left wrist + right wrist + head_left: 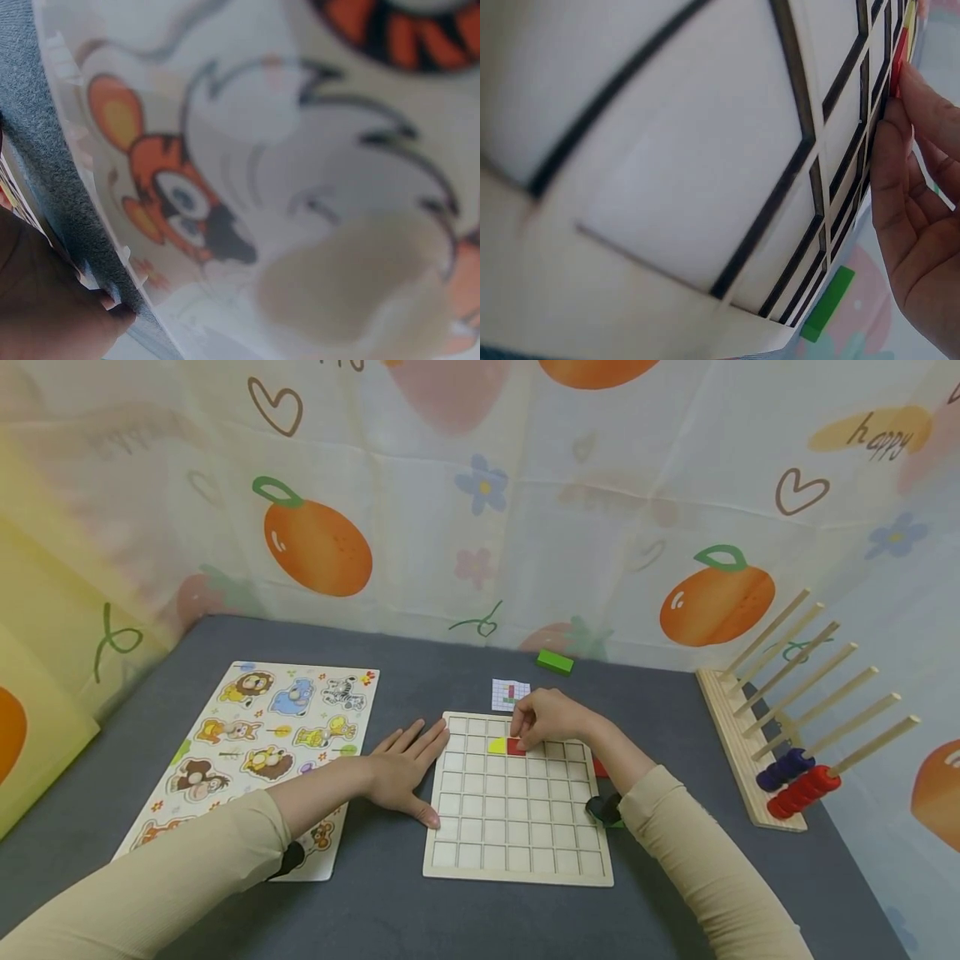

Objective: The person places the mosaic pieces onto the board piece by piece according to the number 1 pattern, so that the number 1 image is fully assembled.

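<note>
Apparently 2 tiles point(497, 746) on 1 board point(517, 811)

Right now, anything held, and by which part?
Right hand touches the red tile near its right edge in the head view; pinched or only pressed, can't tell. Left hand holds nothing, spread at the left edge of the grid board.

Soft head-view light, faint shadows, pale glare on animal board point(247, 161), near grid board point(682, 165) blurred
</note>
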Demonstrator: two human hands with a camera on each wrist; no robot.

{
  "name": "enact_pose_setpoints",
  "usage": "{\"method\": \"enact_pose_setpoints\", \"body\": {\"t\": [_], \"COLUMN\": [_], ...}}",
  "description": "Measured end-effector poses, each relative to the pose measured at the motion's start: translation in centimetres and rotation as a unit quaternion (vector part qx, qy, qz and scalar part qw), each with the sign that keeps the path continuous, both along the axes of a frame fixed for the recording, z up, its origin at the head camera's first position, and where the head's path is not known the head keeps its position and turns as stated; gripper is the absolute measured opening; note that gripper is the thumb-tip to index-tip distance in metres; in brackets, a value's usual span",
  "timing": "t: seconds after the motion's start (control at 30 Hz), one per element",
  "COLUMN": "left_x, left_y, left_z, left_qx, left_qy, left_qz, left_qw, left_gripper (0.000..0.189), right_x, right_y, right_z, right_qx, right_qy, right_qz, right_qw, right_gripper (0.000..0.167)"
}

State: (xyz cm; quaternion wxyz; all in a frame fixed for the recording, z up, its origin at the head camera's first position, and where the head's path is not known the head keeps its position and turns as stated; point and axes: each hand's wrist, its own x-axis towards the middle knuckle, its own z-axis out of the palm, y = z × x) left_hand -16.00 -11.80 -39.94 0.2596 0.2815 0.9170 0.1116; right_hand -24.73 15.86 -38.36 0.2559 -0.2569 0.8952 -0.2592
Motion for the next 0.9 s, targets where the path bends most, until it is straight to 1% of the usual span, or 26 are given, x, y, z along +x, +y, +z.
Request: {"method": "enact_pose_setpoints", "body": {"t": [0.13, 0.33, 0.53, 0.73, 0.9], "left_x": [0.1, 0.1, 0.0, 0.1, 0.1], "left_y": [0.1, 0.3, 0.3, 0.2, 0.1], "left_z": [0.0, -0.1, 0.0, 0.3, 0.2], "left_qx": [-0.001, 0.0, -0.007, -0.004, -0.005], "left_qy": [0.0, 0.0, 0.0, -0.001, 0.0], "left_qz": [0.0, 0.001, 0.003, 0.003, 0.004], "left_qw": [1.0, 1.0, 1.0, 1.0, 1.0], "left_gripper": [0.124, 0.124, 0.124, 0.123, 0.123], "right_x": [0.2, 0.6, 0.9, 1.0, 1.1], "right_y": [0.2, 0.8, 2.5, 4.6, 6.2], "right_z": [0.2, 1.0, 1.7, 1.7, 1.9], "right_qx": [-0.005, -0.014, -0.014, -0.009, -0.01], "right_qy": [-0.003, 0.017, 0.03, 0.045, 0.039], "right_qz": [0.007, 0.017, 0.004, -0.021, -0.038], "right_qw": [1.0, 0.9996, 0.9995, 0.9987, 0.9985], "right_gripper": [0.012, 0.013, 0.011, 0.008, 0.009]}}
